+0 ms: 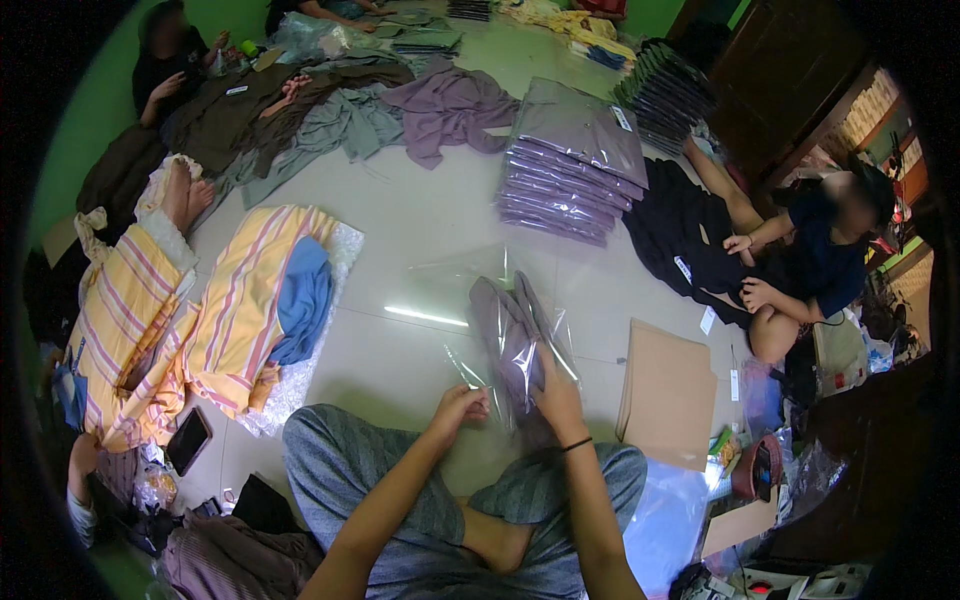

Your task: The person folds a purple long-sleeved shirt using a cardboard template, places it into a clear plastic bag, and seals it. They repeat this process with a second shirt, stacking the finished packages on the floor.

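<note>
In front of my crossed legs, a folded greyish-mauve garment (pixel 497 335) stands tilted, bent lengthwise, with a clear plastic bag (pixel 452 362) around it. My left hand (pixel 462 410) is closed, pinching the near left edge of the bag. On the garment's right side my right hand (pixel 558 398) grips it, the thumb stretched along the cloth. The fingers behind the garment are hidden. Glare on the film makes it hard to tell whether the right hand is inside the bag.
Beyond stands a stack of bagged mauve garments (pixel 570 180). Brown cardboard sheets (pixel 668 395) lie right, above clear bags (pixel 665 510). Yellow striped cloth (pixel 250 300) and a phone (pixel 190 440) are left. One person (pixel 830 240) sits right with black cloth; others work around the room.
</note>
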The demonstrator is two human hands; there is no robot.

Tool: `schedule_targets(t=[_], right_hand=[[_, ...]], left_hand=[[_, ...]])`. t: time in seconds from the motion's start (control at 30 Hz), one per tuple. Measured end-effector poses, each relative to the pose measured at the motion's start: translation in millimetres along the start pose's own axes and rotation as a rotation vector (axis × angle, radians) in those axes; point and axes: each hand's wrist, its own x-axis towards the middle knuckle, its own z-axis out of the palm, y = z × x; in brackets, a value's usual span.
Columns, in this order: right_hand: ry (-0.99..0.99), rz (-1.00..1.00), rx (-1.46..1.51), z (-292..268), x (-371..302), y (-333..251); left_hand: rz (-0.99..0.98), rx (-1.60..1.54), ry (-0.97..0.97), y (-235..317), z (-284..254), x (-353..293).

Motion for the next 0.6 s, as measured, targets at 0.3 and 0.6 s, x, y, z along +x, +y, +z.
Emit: schedule_targets(t=[0.3, 0.6], right_hand=[[0.101, 0.121, 0.065, 10.1, -1.3, 12.2], [0.063, -0.211, -0.312, 28.0, -26.6, -11.6]], left_hand=[[-0.006, 0.039, -0.031, 3.8, 2.1, -2.1], [-0.053, -0.198, -0.052, -9.6, -5.3, 3.6]])
